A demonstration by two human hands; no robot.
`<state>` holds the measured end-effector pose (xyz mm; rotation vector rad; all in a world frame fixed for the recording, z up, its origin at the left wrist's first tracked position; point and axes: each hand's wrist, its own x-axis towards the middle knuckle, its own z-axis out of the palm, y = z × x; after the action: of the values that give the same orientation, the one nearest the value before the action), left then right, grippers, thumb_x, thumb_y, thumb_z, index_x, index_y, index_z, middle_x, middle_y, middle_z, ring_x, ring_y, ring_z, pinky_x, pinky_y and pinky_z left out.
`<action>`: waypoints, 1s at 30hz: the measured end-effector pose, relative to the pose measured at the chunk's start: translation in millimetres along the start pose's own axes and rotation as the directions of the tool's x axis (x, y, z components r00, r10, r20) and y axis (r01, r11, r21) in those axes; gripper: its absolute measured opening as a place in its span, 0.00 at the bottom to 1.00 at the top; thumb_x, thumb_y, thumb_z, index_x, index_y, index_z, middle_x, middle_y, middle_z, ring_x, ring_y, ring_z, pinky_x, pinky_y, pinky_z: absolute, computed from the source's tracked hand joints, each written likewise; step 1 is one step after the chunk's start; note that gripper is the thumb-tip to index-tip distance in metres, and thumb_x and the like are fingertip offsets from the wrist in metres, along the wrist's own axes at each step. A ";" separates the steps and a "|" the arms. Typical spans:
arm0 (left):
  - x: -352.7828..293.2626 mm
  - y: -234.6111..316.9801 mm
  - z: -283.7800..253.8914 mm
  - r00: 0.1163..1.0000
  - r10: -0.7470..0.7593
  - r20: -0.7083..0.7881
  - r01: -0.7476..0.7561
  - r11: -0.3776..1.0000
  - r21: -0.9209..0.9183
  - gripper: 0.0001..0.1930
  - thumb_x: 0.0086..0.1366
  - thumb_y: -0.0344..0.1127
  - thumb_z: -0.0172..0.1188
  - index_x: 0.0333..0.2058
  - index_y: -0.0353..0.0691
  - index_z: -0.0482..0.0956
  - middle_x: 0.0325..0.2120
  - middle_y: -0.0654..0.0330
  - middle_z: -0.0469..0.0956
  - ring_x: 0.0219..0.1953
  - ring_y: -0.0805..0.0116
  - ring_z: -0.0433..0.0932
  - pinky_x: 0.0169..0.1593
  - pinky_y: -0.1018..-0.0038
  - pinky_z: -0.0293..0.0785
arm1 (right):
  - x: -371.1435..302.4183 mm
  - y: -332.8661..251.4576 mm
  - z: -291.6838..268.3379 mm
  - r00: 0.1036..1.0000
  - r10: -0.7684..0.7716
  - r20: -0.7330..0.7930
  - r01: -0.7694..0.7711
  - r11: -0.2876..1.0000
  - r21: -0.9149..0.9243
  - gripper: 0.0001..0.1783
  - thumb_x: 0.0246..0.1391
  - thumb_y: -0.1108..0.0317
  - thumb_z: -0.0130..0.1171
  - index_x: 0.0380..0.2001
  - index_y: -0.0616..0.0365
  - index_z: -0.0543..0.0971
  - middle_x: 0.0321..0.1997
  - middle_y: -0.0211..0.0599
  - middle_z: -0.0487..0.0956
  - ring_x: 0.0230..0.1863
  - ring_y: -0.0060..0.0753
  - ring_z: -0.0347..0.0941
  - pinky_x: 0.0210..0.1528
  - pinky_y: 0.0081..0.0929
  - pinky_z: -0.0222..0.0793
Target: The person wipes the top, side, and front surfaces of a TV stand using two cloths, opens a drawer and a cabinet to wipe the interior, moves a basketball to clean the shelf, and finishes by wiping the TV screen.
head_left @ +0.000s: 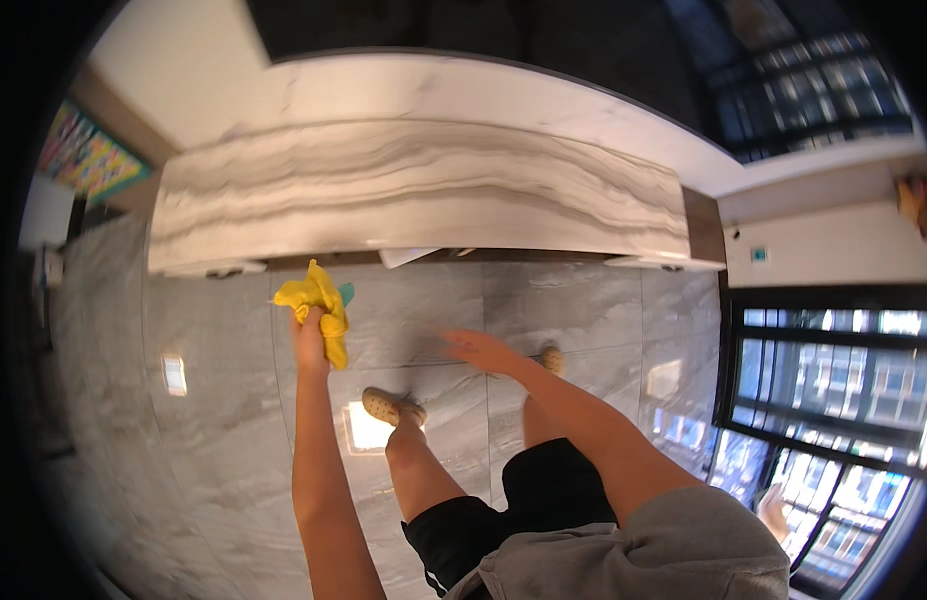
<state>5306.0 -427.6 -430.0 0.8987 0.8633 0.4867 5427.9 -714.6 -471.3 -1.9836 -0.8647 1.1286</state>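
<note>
A crumpled yellow cloth (326, 305) is bunched in my left hand (309, 338), whose fingers are closed round it. It hangs over the floor, just in front of the long marble-patterned cabinet. A small teal piece (346, 293) shows behind the cloth's right edge; what it is I cannot make out. My right hand (470, 347) is out over the floor in the middle, blurred at the fingertips. Its fingers look stretched out, and nothing shows in them. The nearest thing to it is the cabinet's front edge, a little farther off.
The low cabinet (413, 185) with a wavy marble top spans the far side, a dark screen (483, 30) above it. A white object (408, 257) sticks out at its front. Grey tiles (213, 430) cover the floor. Tall windows (833, 370) stand at right. My feet wear tan clogs (381, 405).
</note>
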 end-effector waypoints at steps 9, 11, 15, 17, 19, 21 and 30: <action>96.2 -175.2 282.4 0.914 0.320 0.249 -0.387 0.507 0.770 0.18 0.56 0.34 0.51 0.46 0.39 0.67 0.44 0.53 0.67 0.43 0.61 0.71 0.43 0.69 0.69 | -274.5 261.4 -180.8 0.775 0.427 -0.466 -0.280 0.893 0.352 0.15 0.55 0.62 0.51 0.44 0.55 0.73 0.39 0.32 0.76 0.39 0.23 0.71 0.41 0.22 0.66; 114.2 -257.1 351.5 0.909 0.371 0.190 -0.268 0.170 0.948 0.25 0.54 0.48 0.54 0.48 0.43 0.67 0.49 0.47 0.63 0.47 0.50 0.67 0.47 0.60 0.67 | -371.7 337.6 -203.9 0.675 0.620 -0.401 -0.361 0.751 0.553 0.14 0.56 0.66 0.50 0.45 0.58 0.71 0.36 0.31 0.75 0.38 0.18 0.70 0.42 0.18 0.65; 73.8 -408.3 525.4 0.774 0.528 0.350 -0.239 -0.269 0.933 0.30 0.54 0.60 0.53 0.47 0.44 0.70 0.50 0.44 0.63 0.49 0.48 0.65 0.49 0.56 0.64 | -592.5 489.7 -156.6 0.161 0.886 -0.435 -0.155 0.458 0.875 0.12 0.52 0.69 0.53 0.40 0.58 0.72 0.29 0.28 0.75 0.27 0.16 0.70 0.24 0.12 0.63; 38.9 -456.0 592.7 0.637 0.447 0.628 -0.608 -0.209 0.766 0.25 0.57 0.57 0.52 0.45 0.43 0.73 0.49 0.45 0.65 0.49 0.48 0.64 0.52 0.56 0.60 | -664.4 503.8 -125.2 0.015 0.931 -0.365 -0.219 0.359 0.907 0.11 0.53 0.66 0.52 0.39 0.57 0.72 0.28 0.28 0.75 0.25 0.16 0.69 0.22 0.13 0.63; -15.2 -488.4 645.8 0.519 0.327 0.790 -0.739 -0.293 0.607 0.22 0.59 0.53 0.51 0.46 0.44 0.72 0.48 0.47 0.64 0.51 0.50 0.61 0.55 0.56 0.53 | -677.5 485.9 -114.3 -0.064 0.992 -0.113 -0.232 0.095 0.968 0.11 0.54 0.64 0.51 0.39 0.56 0.73 0.27 0.29 0.75 0.24 0.17 0.69 0.22 0.14 0.63; -54.5 -511.0 696.5 0.497 0.311 0.810 -0.768 -0.276 0.578 0.21 0.58 0.51 0.53 0.46 0.46 0.72 0.48 0.49 0.63 0.52 0.51 0.59 0.56 0.55 0.50 | -685.6 470.3 -91.7 -0.010 1.000 -0.015 -0.171 0.014 0.985 0.12 0.54 0.62 0.51 0.39 0.56 0.73 0.27 0.29 0.75 0.24 0.18 0.70 0.22 0.14 0.64; -49.2 -510.2 787.2 0.363 0.140 0.921 -0.789 -0.480 0.384 0.19 0.56 0.46 0.54 0.45 0.45 0.71 0.43 0.53 0.66 0.46 0.52 0.63 0.52 0.57 0.57 | -477.7 438.1 -207.8 0.408 0.913 -0.011 -0.002 0.012 1.000 0.13 0.52 0.68 0.53 0.40 0.62 0.73 0.31 0.33 0.77 0.31 0.22 0.72 0.33 0.19 0.68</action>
<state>5930.3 -1115.0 -572.1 3.0179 -0.1868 0.3980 5513.4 -1386.4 -539.6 -1.2634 1.1099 0.6719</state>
